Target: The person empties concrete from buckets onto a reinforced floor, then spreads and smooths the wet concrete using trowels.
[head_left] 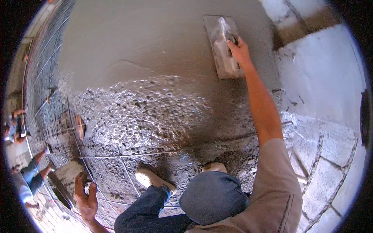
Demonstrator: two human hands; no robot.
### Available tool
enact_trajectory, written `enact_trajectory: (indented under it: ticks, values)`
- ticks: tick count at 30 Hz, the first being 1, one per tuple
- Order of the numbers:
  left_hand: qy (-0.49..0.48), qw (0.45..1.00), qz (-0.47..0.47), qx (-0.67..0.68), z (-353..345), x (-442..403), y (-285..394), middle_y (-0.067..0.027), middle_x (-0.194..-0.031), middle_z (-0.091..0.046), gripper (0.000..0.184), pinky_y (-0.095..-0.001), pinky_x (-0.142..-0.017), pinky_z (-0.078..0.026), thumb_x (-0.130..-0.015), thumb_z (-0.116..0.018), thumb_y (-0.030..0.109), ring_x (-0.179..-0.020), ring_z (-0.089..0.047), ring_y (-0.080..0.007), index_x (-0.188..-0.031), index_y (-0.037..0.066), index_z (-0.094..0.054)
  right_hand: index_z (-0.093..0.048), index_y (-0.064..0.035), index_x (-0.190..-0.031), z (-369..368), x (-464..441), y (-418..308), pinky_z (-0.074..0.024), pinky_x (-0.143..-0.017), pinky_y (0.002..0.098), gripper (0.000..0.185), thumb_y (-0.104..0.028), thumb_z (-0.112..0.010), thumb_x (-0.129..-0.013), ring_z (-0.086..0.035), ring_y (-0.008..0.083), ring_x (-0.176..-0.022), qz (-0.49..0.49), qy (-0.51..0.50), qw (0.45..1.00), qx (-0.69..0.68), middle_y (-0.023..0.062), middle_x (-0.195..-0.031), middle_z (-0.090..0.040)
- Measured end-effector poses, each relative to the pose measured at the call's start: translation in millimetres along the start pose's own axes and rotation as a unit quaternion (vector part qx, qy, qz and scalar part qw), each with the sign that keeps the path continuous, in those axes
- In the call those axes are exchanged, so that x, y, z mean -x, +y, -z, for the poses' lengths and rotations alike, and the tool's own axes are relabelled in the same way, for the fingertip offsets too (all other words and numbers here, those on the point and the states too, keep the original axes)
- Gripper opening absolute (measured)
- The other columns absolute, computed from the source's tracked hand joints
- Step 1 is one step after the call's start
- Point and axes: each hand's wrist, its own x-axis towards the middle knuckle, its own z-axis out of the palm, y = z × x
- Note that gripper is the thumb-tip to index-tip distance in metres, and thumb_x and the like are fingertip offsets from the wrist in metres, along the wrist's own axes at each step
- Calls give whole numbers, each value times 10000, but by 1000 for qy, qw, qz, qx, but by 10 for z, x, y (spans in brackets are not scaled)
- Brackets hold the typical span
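Observation:
My right hand (239,52) is wrapped round the handle of a rectangular hand float (225,64), its plate smeared with cement. The float lies on smooth wet concrete (155,39), near the right side of that surface. Between it and my feet is rougher, pebbly wet concrete (136,112). At the lower left, my left hand (87,200) is raised with fingers apart and nothing in it. It is well away from the float.
Thin reinforcing bars (163,153) cross in front of my light shoes (153,179). A block wall (330,182) stands at right, below a pale smooth panel (318,70). More steel mesh (48,66) runs along the left. Two other people (29,178) are at the far left.

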Motion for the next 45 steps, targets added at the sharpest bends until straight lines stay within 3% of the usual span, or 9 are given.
enact_trajectory:
  ticks: [10, 17, 19, 23, 25, 37, 39, 43, 45]
  values:
    - [37, 964, 227, 136, -797, 905, -1371, -121, -916, -573, 274, -302, -717, -434, -865, -558, 166, -794, -521, -182, -1062, -24, -555, -571, 16, -923, -1646, -563, -773, -463, -518, 330, 208, -162, -616, -825, -580, 178, -566, -6, -45, 996, -78, 80, -727, -600]
    - [62, 959, 211, 177, -1159, 905, -1552, -100, -888, -551, 278, -289, -677, -430, -877, -532, 161, -756, -494, -159, -1078, -31, -546, -554, 11, -898, -2728, -1152, -913, -454, -482, 314, 150, -129, -582, -855, -561, 157, -529, 43, -16, 999, -24, 79, -720, -590]
    - [43, 931, 291, 217, -1244, 874, -1574, -93, -896, -542, 268, -276, -681, -418, -872, -528, 141, -774, -475, -142, -1080, -28, -547, -574, 79, -941, -2937, -1310, -990, -498, -685, 397, 335, -195, -637, -759, -653, 331, -760, 24, -19, 998, -51, 228, -823, -646]
    - [87, 954, 231, 172, -1372, 1087, -1825, -85, -877, -571, 272, -290, -676, -436, -853, -546, 120, -741, -502, -151, -1092, -10, -559, -578, 17, -987, -3030, -851, -1831, -468, -561, 338, 256, -188, -606, -837, -582, 168, -638, -17, -75, 994, -76, 96, -819, -633]
    - [6, 912, 369, 180, -1354, 1318, -2158, -109, -1006, -574, 323, -281, -767, -444, -895, -546, 224, -841, -525, -158, -1120, -7, -548, -587, 11, -1033, -3246, -1067, -1766, -475, -607, 360, 302, -215, -611, -835, -581, 178, -685, -54, -117, 990, -63, 92, -835, -628]
    - [23, 910, 373, 181, -1400, 1304, -2122, -145, -1042, -576, 319, -343, -830, -427, -897, -497, 183, -914, -524, -226, -1129, -31, -539, -594, -24, -1057, -4123, -268, -2114, -497, -587, 320, 300, -202, -643, -820, -589, 136, -657, 64, -374, 918, -116, 66, -801, -637]
    - [72, 929, 325, 161, -1445, 1283, -2121, -132, -993, -570, 301, -321, -714, -449, -885, -532, 166, -790, -543, -197, -1110, -34, -547, -575, -39, -1125, -4209, -57, -2121, -502, -628, 298, 325, -195, -632, -846, -598, 135, -724, 40, -459, 877, -134, 57, -869, -635]
    - [83, 920, 313, 220, -1688, 1382, -2402, -137, -1052, -578, 369, -321, -781, -448, -903, -535, 206, -886, -542, -217, -1173, -44, -513, -574, -44, -1128, -4181, 541, -2333, -499, -574, 301, 369, -205, -649, -804, -599, 124, -668, 123, -462, 877, -48, 73, -823, -644]
    - [84, 922, 301, 229, -1680, 1267, -2256, -135, -1075, -576, 375, -318, -799, -448, -909, -528, 210, -909, -545, -216, -1181, -46, -509, -575, -59, -1110, -4156, 732, -2359, -499, -706, 372, 352, -228, -581, -801, -633, 259, -788, 212, -368, 904, 46, 182, -893, -639]
